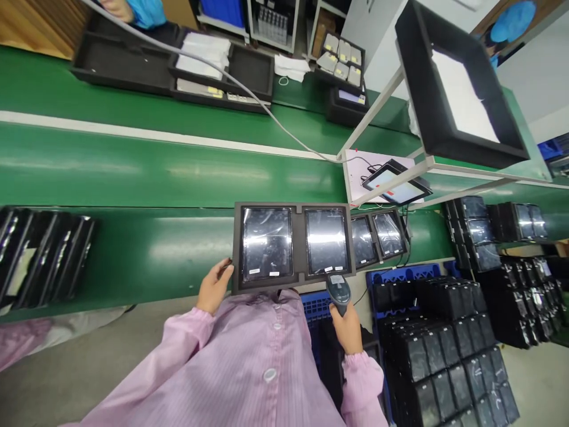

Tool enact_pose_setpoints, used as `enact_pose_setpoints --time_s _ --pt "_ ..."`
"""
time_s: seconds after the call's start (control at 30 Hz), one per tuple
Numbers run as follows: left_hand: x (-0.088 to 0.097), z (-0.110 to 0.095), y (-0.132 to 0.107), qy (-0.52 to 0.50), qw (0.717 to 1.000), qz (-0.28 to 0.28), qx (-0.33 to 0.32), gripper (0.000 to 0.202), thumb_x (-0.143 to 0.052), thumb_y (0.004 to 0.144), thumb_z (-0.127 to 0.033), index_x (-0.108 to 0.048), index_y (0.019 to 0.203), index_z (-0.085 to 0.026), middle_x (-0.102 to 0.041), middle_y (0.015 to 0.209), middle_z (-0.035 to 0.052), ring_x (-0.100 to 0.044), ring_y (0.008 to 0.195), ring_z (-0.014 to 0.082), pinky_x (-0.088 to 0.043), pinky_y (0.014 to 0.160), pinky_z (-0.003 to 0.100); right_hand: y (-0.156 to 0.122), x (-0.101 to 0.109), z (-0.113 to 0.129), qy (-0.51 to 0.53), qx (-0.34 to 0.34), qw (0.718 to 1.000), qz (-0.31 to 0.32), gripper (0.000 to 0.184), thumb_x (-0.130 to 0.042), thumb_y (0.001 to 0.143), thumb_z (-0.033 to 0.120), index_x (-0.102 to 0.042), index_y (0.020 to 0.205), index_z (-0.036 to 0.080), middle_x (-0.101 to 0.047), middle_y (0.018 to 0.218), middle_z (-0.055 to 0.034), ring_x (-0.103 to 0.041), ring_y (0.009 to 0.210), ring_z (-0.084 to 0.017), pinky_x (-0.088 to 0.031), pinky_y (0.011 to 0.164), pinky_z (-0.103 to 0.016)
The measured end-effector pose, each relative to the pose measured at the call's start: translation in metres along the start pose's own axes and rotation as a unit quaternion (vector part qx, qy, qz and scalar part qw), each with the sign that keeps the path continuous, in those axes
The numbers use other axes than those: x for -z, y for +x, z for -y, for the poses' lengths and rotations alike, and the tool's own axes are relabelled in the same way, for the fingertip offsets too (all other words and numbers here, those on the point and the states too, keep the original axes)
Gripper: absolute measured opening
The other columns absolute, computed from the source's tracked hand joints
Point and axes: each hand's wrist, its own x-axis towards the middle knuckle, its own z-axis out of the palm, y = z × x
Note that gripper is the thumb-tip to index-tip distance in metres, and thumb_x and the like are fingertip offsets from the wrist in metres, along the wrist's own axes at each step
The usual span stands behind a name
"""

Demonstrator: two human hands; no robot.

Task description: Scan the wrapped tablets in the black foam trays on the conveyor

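A dark foam tray (299, 214) lies at the near edge of the green conveyor bench and holds two glossy tablets, one on the left (267, 243) and one on the right (326, 240). My left hand (214, 287) grips the tray's lower left corner, fingers curled on its edge. My right hand (346, 328) is closed round a grey handheld barcode scanner (338, 289), whose head points at the lower edge of the right tablet. Pink sleeves cover both of my arms.
A second tray with two tablets (377, 237) sits just to the right. Stacks of black trays (444, 350) fill blue crates at the lower right. A metal shelf frame (427, 163) carries a large black tray, and a cable (267, 110) crosses the belt. Another person's blue sleeve (146, 12) shows at the far side.
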Motion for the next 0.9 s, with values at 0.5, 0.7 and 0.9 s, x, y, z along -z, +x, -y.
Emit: enact_pose_setpoints --time_s 0.5,0.7,0.9 --pt "-0.012 -0.003 0.002 -0.04 0.998 0.045 0.032 0.086 -0.074 0.077 -0.07 -0.062 0.141 -0.014 -0.071 0.133 0.0154 -0.065 0.122 0.0315 -0.046 0.115 0.048 0.015 0.008 -0.011 0.034 -0.029 0.997 -0.058 0.042 -0.067 0.078 0.059 -0.072 0.095 0.021 -0.071 0.076 -0.0085 -0.069 0.079 -0.034 -0.053 0.066 -0.037" --pt "-0.013 -0.003 0.003 -0.034 0.997 0.058 0.023 0.086 -0.073 0.078 -0.071 -0.061 0.142 -0.016 -0.072 0.13 0.0145 -0.066 0.121 0.0312 -0.048 0.114 0.047 0.014 0.013 -0.011 0.037 -0.035 0.997 -0.056 0.042 -0.068 0.079 0.057 -0.073 0.099 0.02 -0.072 0.078 -0.0078 -0.07 0.082 -0.033 -0.053 0.07 -0.037" --pt "-0.011 -0.001 0.005 -0.03 0.997 0.072 0.021 0.089 -0.071 0.078 -0.075 -0.06 0.143 -0.016 -0.069 0.137 0.0158 -0.065 0.125 0.0322 -0.046 0.115 0.047 0.015 0.014 -0.01 0.038 -0.042 0.997 -0.053 0.043 -0.068 0.079 0.059 -0.072 0.097 0.02 -0.071 0.075 -0.0071 -0.069 0.077 -0.032 -0.052 0.067 -0.037"
